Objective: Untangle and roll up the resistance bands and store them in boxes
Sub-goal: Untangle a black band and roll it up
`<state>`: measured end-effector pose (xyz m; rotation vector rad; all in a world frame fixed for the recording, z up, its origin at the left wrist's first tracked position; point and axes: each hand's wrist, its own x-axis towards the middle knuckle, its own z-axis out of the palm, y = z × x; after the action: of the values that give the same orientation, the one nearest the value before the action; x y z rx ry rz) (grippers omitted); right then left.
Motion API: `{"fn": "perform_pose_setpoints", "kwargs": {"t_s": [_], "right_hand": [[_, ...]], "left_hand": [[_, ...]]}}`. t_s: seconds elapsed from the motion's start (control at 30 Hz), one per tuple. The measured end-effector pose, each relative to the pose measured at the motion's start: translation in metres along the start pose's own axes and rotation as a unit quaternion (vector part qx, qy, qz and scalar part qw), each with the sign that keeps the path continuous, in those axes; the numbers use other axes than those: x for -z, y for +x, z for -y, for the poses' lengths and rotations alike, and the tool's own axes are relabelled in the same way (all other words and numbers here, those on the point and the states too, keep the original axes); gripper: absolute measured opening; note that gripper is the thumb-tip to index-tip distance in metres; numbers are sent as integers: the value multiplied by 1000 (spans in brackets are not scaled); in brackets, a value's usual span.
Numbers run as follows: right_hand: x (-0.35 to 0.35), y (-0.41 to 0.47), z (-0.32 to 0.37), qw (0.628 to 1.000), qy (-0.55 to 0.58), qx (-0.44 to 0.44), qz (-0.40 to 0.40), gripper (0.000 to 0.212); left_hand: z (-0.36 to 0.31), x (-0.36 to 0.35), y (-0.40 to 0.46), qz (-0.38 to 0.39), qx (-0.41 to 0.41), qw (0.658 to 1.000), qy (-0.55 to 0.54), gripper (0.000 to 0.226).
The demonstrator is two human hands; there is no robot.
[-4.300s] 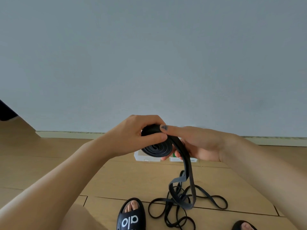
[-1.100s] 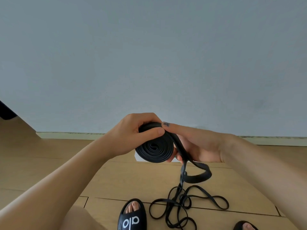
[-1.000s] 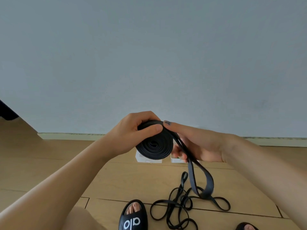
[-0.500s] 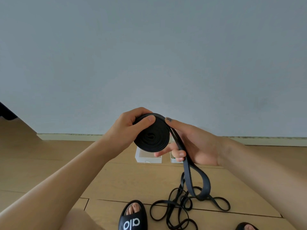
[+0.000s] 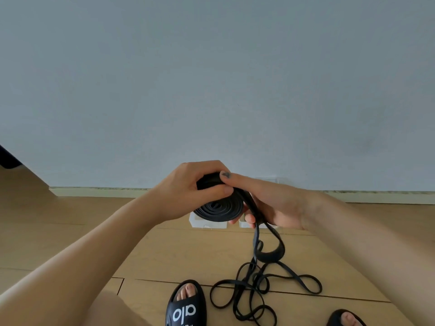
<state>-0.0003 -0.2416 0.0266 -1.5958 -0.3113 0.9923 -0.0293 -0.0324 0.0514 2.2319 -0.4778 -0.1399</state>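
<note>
My left hand [image 5: 186,191] grips a flat black coil of resistance band [image 5: 219,209] in front of me, thumb laid across its top. My right hand [image 5: 270,203] holds the coil's outer turn, index finger stretched over the top and the other fingers curled under the loose tail. That tail [image 5: 270,245] hangs down in a short loop. Under it a tangle of thin black bands [image 5: 254,290] lies on the wooden floor. Two small clear boxes [image 5: 200,222] stand on the floor behind the coil, mostly hidden by my hands.
A pale wall with a skirting board [image 5: 98,191] closes the far side. My feet in black slides [image 5: 186,307] stand at the bottom edge, the left one beside the tangle. A dark object [image 5: 7,158] shows at the far left.
The coil has grown by further turns and tilted flatter. The hanging tail is shorter, its loop lifted off the floor. Both hands have come down slightly.
</note>
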Motion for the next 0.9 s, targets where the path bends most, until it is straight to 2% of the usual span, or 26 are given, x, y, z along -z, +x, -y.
{"fn": "perform_pose_setpoints", "kwargs": {"t_s": [0.13,0.33,0.43,0.57,0.63,0.77,0.9], "right_hand": [[6,-3,-1,997,36,-10,61,69],[-2,1,-5,1000,-15,7,6,66],[1,-2,-3,999,2,7,33,72],[6,-3,-1,994,78,23,69,66],[5,-2,-1,996,57,33,57,65],[0,-1,-3,999,-28,-1,29,75],[5,-5,2,999,-21,-8,49,70]], "left_hand": [[1,2,-1,-9,8,1000,-2,8],[-1,-1,2,11,20,998,53,6],[-2,-1,2,-6,18,1000,18,5],[-2,5,2,-54,21,998,-38,7],[-2,7,2,-41,30,998,-39,4],[-3,1,2,26,24,998,49,7],[-3,3,0,4,17,1000,-14,6]]}}
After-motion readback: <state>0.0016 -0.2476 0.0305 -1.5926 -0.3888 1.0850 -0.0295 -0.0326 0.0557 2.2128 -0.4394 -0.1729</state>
